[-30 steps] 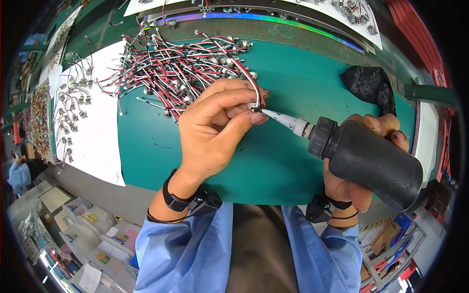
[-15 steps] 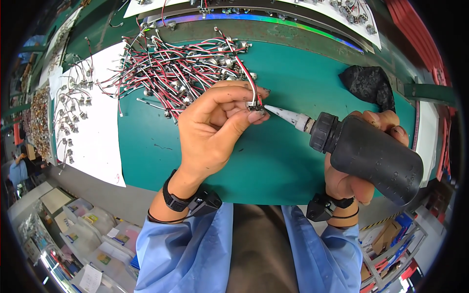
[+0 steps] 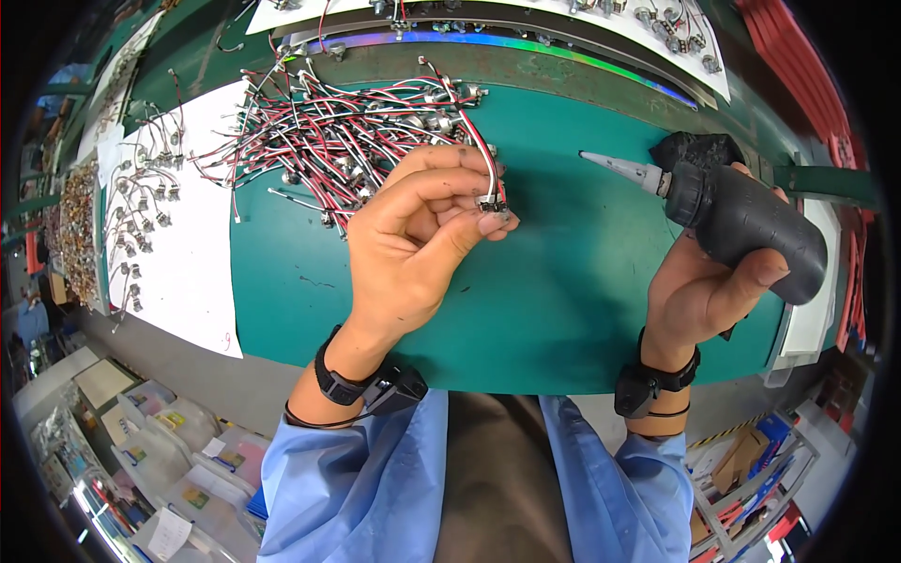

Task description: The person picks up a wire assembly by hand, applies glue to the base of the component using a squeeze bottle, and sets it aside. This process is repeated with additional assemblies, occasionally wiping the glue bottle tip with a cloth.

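Note:
Between the thumb and fingers of my left hand is pinched a small wired electronic part, dark at its base, with red and white leads rising from it. My right hand grips a black squeeze bottle lying tilted across the palm. Its grey tapered nozzle points left toward the part, well apart from it, and has a dark tip. Behind my left hand lies a tangled pile of similar wired parts with red, white and black leads.
A green mat covers the bench. White paper at the left carries several spaced wired parts. A black crumpled cloth lies behind the bottle. Along the far side runs a raised shelf with more parts.
My right hand has drawn the bottle back to the right and upward, taking the nozzle tip away from the part. My left hand stays nearly still, holding the part.

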Motion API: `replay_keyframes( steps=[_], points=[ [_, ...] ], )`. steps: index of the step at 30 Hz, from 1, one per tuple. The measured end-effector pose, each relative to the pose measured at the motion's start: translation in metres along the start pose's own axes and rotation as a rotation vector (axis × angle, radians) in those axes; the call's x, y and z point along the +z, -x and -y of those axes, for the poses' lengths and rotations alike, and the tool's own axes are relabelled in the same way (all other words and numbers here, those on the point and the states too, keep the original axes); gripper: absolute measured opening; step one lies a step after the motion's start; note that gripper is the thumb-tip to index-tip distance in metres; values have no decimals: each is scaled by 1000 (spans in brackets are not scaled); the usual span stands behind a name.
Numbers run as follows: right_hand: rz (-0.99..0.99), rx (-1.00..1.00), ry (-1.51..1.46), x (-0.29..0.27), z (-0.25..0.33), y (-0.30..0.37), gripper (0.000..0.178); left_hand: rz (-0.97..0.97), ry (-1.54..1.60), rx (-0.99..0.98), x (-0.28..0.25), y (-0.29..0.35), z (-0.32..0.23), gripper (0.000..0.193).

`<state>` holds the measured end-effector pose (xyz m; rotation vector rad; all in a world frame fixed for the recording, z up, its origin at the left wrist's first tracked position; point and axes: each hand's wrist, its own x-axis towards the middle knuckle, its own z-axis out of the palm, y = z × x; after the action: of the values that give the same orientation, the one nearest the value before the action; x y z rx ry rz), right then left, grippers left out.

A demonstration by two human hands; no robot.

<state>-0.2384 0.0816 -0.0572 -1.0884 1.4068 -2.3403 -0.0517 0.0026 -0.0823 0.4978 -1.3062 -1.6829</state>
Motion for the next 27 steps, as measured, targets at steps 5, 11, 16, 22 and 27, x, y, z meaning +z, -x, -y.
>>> replay_keyframes(
  steps=[5, 11, 16, 22, 27],
  points=[
    [-79, 107, -119, 3, -1, 0, 61, -25, -9, -1, -1, -1, 0, 20],
    [-94, 202, -314, 9, -2, -3, 51, -81, -39, 22, -5, -1, -7, 21],
    [-167, 242, -305, -8, -12, -14, 39, -118, -201, 174, -7, -9, -13, 22],
    [-143, 378, -348, -9, -24, -20, 28, -118, -485, 395, -13, -10, -80, 20],
    [-203, 430, -322, 1, -21, -19, 26, -396, -835, 597, -72, 9, -134, 19]
  ],
)
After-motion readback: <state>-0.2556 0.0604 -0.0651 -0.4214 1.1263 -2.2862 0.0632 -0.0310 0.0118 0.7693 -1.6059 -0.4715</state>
